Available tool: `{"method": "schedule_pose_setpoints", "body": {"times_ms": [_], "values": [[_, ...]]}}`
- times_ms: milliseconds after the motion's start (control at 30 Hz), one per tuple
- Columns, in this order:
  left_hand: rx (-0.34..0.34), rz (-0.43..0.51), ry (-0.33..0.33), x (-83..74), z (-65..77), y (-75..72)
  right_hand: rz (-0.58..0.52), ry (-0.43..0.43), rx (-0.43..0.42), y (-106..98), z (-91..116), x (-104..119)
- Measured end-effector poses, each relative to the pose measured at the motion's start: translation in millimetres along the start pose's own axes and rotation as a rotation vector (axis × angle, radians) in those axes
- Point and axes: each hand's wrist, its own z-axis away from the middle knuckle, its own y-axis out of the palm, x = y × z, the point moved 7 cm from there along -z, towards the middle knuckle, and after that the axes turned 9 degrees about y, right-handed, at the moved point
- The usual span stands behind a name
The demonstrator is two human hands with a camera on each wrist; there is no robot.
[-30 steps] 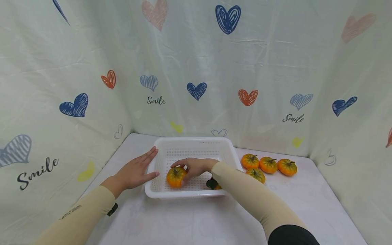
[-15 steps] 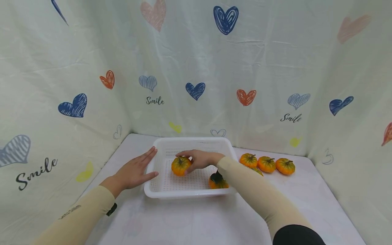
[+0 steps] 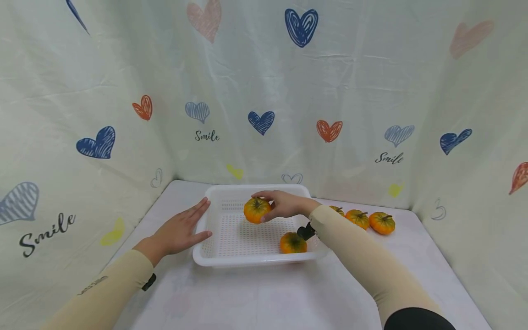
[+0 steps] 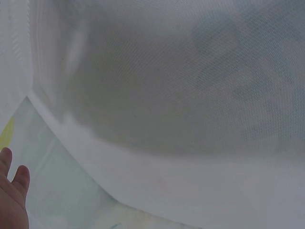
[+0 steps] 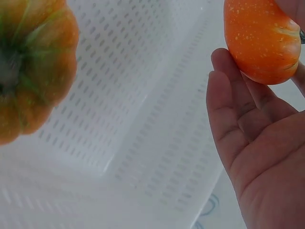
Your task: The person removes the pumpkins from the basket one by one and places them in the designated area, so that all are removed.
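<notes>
My right hand grips a small orange pumpkin with green streaks, above the far part of a white perforated plastic basket. In the right wrist view this pumpkin shows its smooth orange side between thumb and fingers. A second pumpkin sits inside the basket near its front right, below my right wrist. At the basket's left rim my left hand rests with straight, spread fingers. The left wrist view catches only part of that hand, beside the basket's blurred wall.
Several more pumpkins stand on the white-covered table right of the basket, partly behind my right sleeve. A pale curtain printed with hearts surrounds the table at the back and sides.
My right hand has lifted the pumpkin from the basket's left side and carried it right and toward the back. The second pumpkin has come into fuller view. My left hand stays at the rim.
</notes>
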Motion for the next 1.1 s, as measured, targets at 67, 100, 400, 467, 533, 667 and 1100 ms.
{"method": "schedule_pose_setpoints", "body": {"times_ms": [67, 100, 400, 467, 533, 667, 1100], "values": [[-0.001, 0.003, 0.002, -0.1, 0.0, -0.5, -0.007, 0.004, -0.013, -4.6, 4.5, -3.1], [-0.001, 0.004, 0.003, -0.6, 0.0, -1.1, -0.012, 0.007, -0.021, -6.8, 6.6, -4.7], [-0.010, 0.012, 0.006, -2.2, 1.2, -2.6, -0.056, 0.025, -0.070, -24.0, 32.0, -11.4], [-0.007, 0.012, 0.006, -2.7, 1.1, -3.0, -0.062, 0.028, -0.083, -28.6, 39.1, -13.7], [-0.005, 0.013, 0.009, -3.3, 1.0, -3.7, -0.073, 0.020, -0.097, -33.7, 46.8, -16.4], [-0.012, 0.012, 0.020, -4.6, 1.3, -5.3, -0.097, 0.037, -0.120, -43.8, 63.2, -23.9], [-0.019, 0.018, 0.022, -4.5, 2.2, -6.0, -0.065, 0.088, -0.240, -69.4, 116.5, -51.5]]}}
